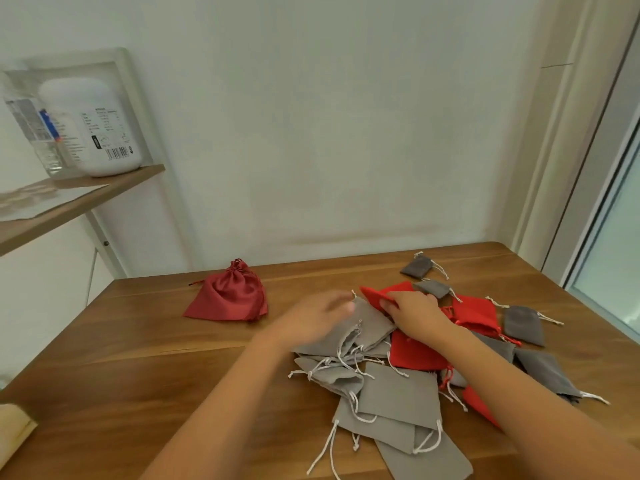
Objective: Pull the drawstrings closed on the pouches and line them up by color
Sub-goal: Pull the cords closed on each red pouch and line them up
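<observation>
A heap of light grey pouches (398, 393), bright red pouches (415, 355) and darker grey pouches (523, 323) lies on the wooden table (138, 358), most with loose white drawstrings. A dark red satin pouch (228, 299) sits apart at the left, its drawstring pulled shut. My right hand (415, 313) pinches the edge of a bright red pouch (377, 296) at the top of the heap. My left hand (318, 317) is blurred, fingers spread, hovering over a light grey pouch beside it.
Two small dark grey pouches (419, 266) lie near the table's far edge by the wall. A shelf (69, 199) at upper left carries a white jar (93, 129) and a clear bottle. A window frame runs along the right. A beige object (14, 431) sits at the table's near left corner.
</observation>
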A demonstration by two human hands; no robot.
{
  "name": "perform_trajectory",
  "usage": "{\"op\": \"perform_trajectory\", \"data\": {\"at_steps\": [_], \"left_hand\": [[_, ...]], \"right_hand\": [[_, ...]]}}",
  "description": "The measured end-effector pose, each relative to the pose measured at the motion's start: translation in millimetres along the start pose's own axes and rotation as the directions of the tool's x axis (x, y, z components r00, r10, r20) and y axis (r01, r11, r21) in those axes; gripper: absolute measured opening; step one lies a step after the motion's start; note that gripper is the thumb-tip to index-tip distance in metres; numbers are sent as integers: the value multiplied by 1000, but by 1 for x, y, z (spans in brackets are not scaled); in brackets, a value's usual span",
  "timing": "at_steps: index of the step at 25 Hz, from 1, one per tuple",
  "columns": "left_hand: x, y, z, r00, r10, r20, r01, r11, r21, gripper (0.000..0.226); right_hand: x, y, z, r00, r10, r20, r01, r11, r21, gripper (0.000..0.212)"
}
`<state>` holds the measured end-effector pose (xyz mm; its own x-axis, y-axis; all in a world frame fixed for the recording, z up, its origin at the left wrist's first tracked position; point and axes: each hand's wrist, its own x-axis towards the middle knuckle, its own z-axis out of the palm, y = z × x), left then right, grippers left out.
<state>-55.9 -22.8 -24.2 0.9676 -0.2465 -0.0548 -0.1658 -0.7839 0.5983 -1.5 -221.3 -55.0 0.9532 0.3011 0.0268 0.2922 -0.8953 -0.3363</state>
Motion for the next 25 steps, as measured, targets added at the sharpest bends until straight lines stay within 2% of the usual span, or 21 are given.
{"op": "perform_trajectory", "data": {"at_steps": [2,4,7,9,11,12,13,15,17,19,22,23,25], "left_hand": [[-4,9,22,991,29,134,-36,998,50,42],[-4,8,33,984,20,178,-39,994,100,41],[-2,7,26,987,-19,157,10,998,60,37],[2,7,19,990,-25,139,20,999,40,38],[3,8,15,999,-44,31,47,992,-117,33],[0,9,12,997,-80,-22,70,950,-303,34],[0,10,9,991,-128,-30,94,849,-519,40],[2,5,0,985,-163,50,134,556,-820,60],[5,-2,-4,986,-154,63,111,329,-938,69],[9,-8,-2,984,-169,-51,-12,225,-974,56],[14,-16,7,946,-246,-212,-145,265,-953,28],[15,-19,10,934,-261,-243,-163,292,-942,23],[20,-26,17,915,-266,-302,-190,375,-907,20]], "right_hand": [[-3,0,-9,999,47,-20,-44,989,141,37],[-3,0,-20,991,34,-131,-19,993,118,42],[-7,-10,-46,964,-32,-264,47,998,49,45],[-10,-17,-65,959,-20,-283,77,979,190,37],[-13,-24,-77,925,-5,-379,144,929,341,20],[-14,-29,-79,899,-10,-438,188,912,365,15],[-15,-35,-78,877,-44,-478,241,902,359,17],[-12,-44,-68,852,-198,-484,377,874,307,31],[-6,-48,-49,824,-351,-444,502,815,289,45],[0,-50,-27,803,-432,-411,566,769,298,49],[2,-49,-6,824,-403,-398,553,722,415,53],[2,-48,0,845,-328,-423,523,674,522,53],[2,-46,11,890,-104,-443,433,496,753,39]]}}
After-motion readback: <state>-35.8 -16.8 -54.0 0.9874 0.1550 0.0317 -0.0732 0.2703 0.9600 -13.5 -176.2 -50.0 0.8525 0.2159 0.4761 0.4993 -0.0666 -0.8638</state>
